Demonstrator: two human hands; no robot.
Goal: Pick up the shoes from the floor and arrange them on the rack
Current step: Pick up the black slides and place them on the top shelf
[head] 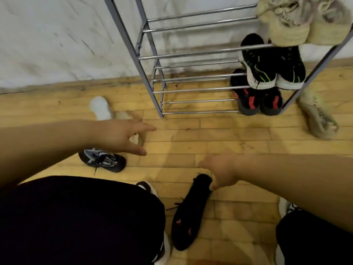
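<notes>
A grey metal shoe rack (150, 81) stands against the wall. On its right side sit a cream pair (298, 20) on top, a black pair with green lines (267, 67) below, and a black pair with red marks (256, 100) lowest. My left hand (122, 136) hovers open over a beige shoe (124, 115), beside a white shoe (101, 108). A black and blue sneaker (103, 159) lies under my left wrist. My right hand (223, 169) touches the heel end of a black shoe (189, 213) lying on the floor; its grip is not clear.
A worn cream shoe (321, 119) lies on the wooden floor right of the rack. My dark-trousered legs (76, 220) and my own shoes fill the bottom of the view. The rack's left halves of the shelves hold nothing. A white wall runs behind.
</notes>
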